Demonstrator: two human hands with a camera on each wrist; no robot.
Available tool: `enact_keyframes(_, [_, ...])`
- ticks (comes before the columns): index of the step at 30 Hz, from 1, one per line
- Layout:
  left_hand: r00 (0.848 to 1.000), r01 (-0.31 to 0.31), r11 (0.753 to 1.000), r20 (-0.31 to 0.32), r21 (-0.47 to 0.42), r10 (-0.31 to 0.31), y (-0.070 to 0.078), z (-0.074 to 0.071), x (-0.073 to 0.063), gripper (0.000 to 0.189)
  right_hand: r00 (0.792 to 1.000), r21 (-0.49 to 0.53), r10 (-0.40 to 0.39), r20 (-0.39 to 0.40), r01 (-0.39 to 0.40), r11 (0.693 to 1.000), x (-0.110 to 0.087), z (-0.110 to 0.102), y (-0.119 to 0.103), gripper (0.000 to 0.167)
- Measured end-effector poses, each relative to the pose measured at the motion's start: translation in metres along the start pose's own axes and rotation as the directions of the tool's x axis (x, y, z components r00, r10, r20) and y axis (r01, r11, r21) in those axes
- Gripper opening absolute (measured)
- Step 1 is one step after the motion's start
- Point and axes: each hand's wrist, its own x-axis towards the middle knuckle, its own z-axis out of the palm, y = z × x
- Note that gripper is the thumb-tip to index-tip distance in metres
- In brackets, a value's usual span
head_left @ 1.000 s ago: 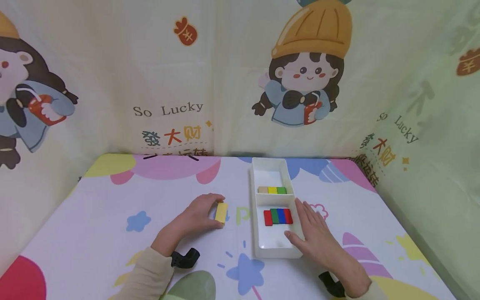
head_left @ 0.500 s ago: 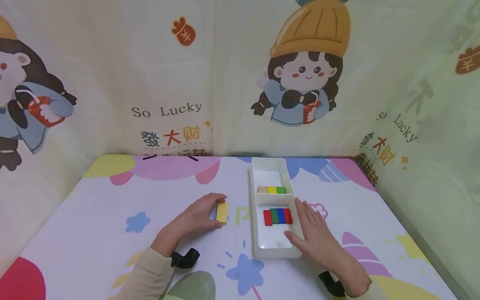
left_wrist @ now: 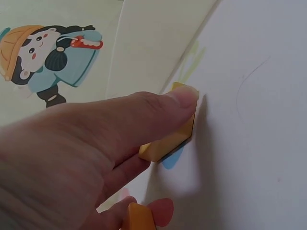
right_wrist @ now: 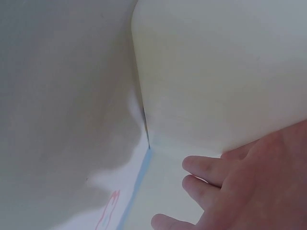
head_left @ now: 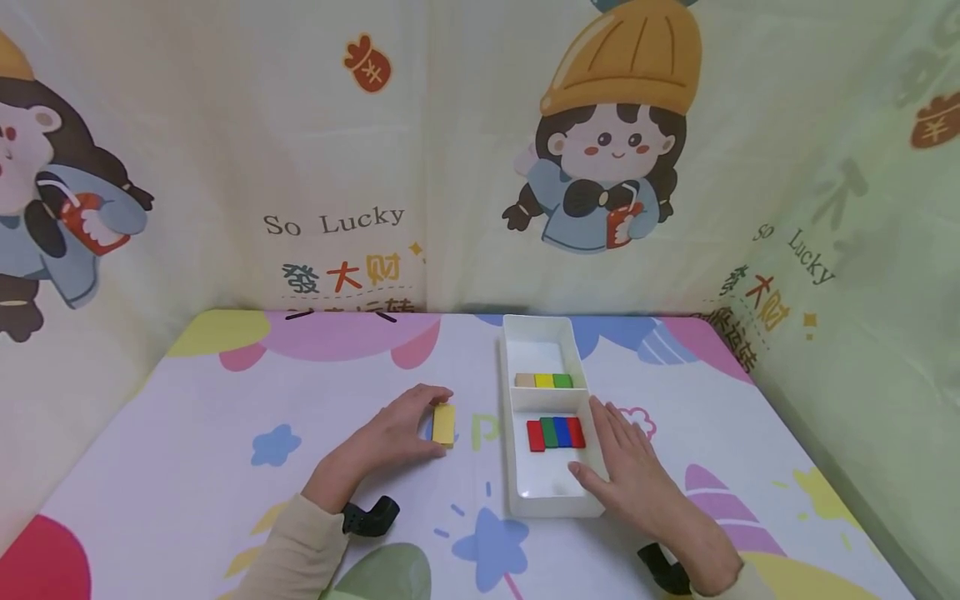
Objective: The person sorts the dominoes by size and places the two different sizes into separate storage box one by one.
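My left hand (head_left: 390, 429) pinches a yellow block (head_left: 444, 425) between thumb and fingers, left of a white two-compartment box (head_left: 555, 506). In the left wrist view the thumb covers part of that yellow block (left_wrist: 170, 143). A second orange-yellow piece (left_wrist: 139, 218) shows by a lower finger there; I cannot tell if it is separate. My right hand (head_left: 637, 475) lies along the box's right wall, fingers straight, thumb over the near compartment. Red, green and blue blocks (head_left: 557, 433) stand side by side in that compartment. Tan, yellow and green blocks (head_left: 544, 381) line the far compartment's divider.
A patterned cloth (head_left: 187, 450) covers the table. Printed curtains (head_left: 465, 167) close off the back and both sides. A black wrist camera mount (head_left: 371, 517) sits under the left wrist, and a similar mount (head_left: 663, 569) under the right.
The yellow block in my left hand has turned and shifted very slightly. The right hand, the box and the blocks inside it stay as they were.
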Motion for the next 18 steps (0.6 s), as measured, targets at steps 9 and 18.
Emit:
enact_keyframes(9, [1.000, -0.030, 0.999, -0.007, -0.014, 0.030, 0.0007, -0.0004, 0.0033, 0.072, 1.000, 0.022, 0.004, -0.002, -0.004, 1.000, -0.0021, -0.0004, 0.0014, 0.098])
enact_keyframes(18, [0.999, -0.042, 0.998, -0.005, -0.055, 0.042, -0.0001, -0.0013, 0.0029, 0.073, 1.000, 0.026, 0.002, 0.001, -0.002, 1.000, -0.0029, 0.0026, 0.0011, 0.098])
